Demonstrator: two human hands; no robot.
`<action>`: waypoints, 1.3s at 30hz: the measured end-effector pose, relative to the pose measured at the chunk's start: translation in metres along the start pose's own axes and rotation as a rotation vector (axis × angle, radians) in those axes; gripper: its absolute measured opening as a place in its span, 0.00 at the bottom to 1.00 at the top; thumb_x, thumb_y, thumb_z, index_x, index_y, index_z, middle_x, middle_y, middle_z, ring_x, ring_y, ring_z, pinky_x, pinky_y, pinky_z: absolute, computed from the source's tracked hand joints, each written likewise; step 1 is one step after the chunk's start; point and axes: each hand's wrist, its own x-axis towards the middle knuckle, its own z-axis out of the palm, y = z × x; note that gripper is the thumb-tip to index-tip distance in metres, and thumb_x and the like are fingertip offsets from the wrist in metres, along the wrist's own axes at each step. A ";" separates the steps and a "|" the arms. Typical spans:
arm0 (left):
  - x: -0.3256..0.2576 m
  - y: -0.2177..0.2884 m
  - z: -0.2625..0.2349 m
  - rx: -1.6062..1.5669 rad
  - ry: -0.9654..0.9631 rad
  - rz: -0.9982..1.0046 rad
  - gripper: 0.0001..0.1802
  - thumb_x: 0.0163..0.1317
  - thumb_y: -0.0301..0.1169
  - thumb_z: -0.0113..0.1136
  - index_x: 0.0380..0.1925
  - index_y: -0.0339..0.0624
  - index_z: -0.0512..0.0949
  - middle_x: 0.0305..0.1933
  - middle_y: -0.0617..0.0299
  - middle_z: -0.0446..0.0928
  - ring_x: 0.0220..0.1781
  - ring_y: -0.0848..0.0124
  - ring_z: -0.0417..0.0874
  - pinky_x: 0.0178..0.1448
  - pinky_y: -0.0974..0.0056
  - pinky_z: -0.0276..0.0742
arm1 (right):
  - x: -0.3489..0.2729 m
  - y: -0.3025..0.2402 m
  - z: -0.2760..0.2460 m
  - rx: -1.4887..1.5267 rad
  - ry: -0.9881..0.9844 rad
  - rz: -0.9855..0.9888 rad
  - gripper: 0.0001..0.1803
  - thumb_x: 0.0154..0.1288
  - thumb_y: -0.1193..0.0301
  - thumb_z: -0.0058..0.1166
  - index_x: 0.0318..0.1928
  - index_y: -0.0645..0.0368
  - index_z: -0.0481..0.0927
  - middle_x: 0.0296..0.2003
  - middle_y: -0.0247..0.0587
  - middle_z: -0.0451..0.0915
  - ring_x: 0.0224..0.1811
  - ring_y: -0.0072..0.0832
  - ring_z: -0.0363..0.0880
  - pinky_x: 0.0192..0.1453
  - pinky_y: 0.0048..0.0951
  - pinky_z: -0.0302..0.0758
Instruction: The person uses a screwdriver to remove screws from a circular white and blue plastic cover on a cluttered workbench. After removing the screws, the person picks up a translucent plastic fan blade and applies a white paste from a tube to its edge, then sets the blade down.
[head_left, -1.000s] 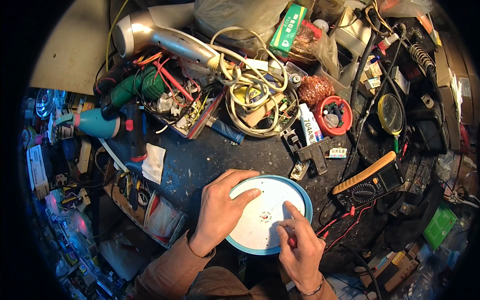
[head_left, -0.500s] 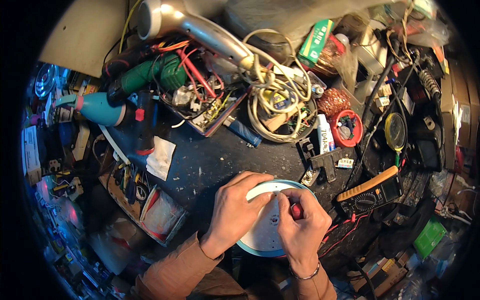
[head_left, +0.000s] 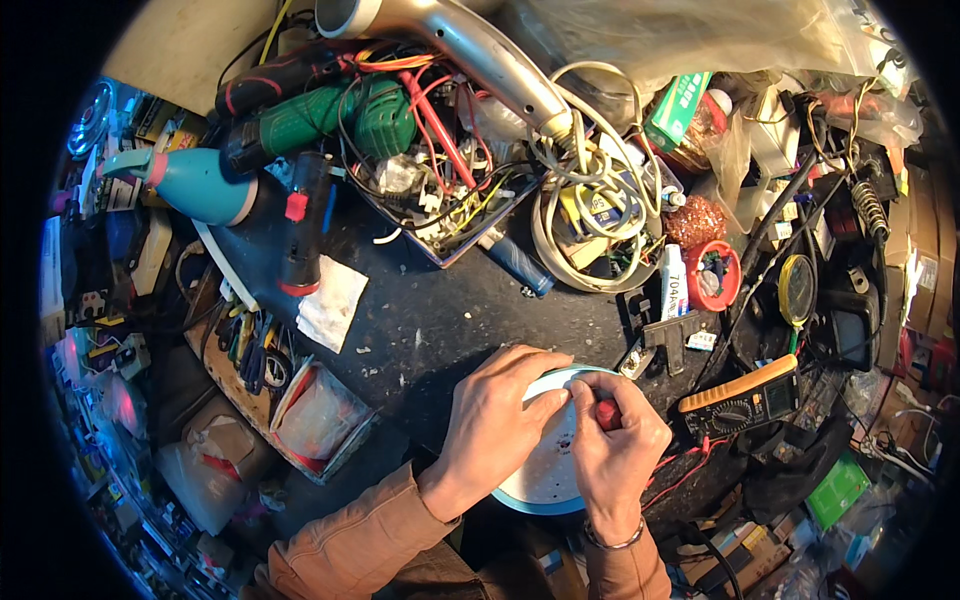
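Observation:
A round white disc with a teal rim [head_left: 537,472] is at the near edge of the dark bench, with small holes around its middle. My left hand [head_left: 497,420] grips its left and far rim, thumb lying on the white face near the top. Closed in a pinch, my right hand [head_left: 620,440] holds a red-handled tool [head_left: 607,414] over the disc's upper right part. The tool's tip is hidden by the fingers, and its kind is not plain. Both thumbs are close together near the far rim.
A yellow-black multimeter [head_left: 740,398] lies right of my hands, its red leads beside the disc. Farther back are a red round tub [head_left: 714,276], a white tube [head_left: 674,282], coiled cream cable [head_left: 590,265] and a cordless tool [head_left: 305,225]. A bin of hand tools [head_left: 225,345] stands left.
The view has shifted, so most of the bench appears farther right. My hands keep nearly the same grip on the disc and the red-handled tool.

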 end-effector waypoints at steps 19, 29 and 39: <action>0.003 0.000 -0.004 -0.047 -0.036 0.045 0.20 0.67 0.20 0.75 0.59 0.38 0.88 0.54 0.49 0.89 0.55 0.50 0.93 0.59 0.54 0.88 | -0.034 -0.053 -0.097 0.203 0.039 0.104 0.31 0.92 0.52 0.51 0.74 0.67 0.68 0.55 0.54 0.87 0.50 0.30 0.87 0.53 0.30 0.83; 0.004 -0.002 0.001 -0.117 -0.042 0.051 0.22 0.64 0.17 0.75 0.58 0.37 0.85 0.56 0.51 0.89 0.57 0.53 0.92 0.62 0.56 0.87 | -0.030 -0.014 -0.074 0.148 0.173 -0.166 0.21 0.86 0.72 0.61 0.67 0.64 0.66 0.58 0.55 0.83 0.45 0.24 0.84 0.44 0.22 0.81; 0.003 -0.001 0.002 -0.091 0.014 0.123 0.20 0.61 0.14 0.77 0.51 0.37 0.81 0.60 0.51 0.89 0.62 0.55 0.92 0.65 0.56 0.87 | -0.030 -0.005 -0.065 0.193 0.121 -0.154 0.18 0.76 0.81 0.64 0.57 0.65 0.69 0.48 0.60 0.87 0.48 0.35 0.87 0.62 0.38 0.82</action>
